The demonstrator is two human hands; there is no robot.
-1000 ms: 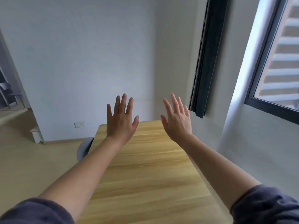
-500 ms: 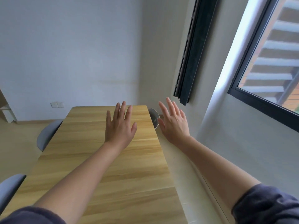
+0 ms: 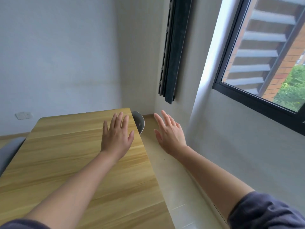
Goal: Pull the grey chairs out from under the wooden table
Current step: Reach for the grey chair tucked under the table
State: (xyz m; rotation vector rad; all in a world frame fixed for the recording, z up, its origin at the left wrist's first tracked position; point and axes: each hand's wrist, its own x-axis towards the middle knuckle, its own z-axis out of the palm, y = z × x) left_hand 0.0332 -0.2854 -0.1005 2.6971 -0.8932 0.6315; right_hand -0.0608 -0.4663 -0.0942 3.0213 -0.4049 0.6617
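From the head view, both arms reach forward with dark sleeves pushed up at the lower edge; the left hand (image 3: 116, 138) hovers flat over the far right part of the wooden worktop (image 3: 69, 162), fingers spread, its grip fully open and holding nothing; the right hand (image 3: 170, 134) is out past the worktop's right edge, above the pale floor (image 3: 173, 187) strip between worktop and wall, palm down, fingers splayed, likewise empty. A grey chair (image 3: 139, 122) shows only its rounded back at the far right corner of the worktop, tucked in close against the edge, between the two hands and beyond them; neither hand touches it. A second grey chair (image 3: 9, 151) peeks out at the left edge, also pushed in. A dark curtain (image 3: 173, 52) hangs beside the window (image 3: 267, 52); a wall socket (image 3: 24, 115) sits on the far wall.
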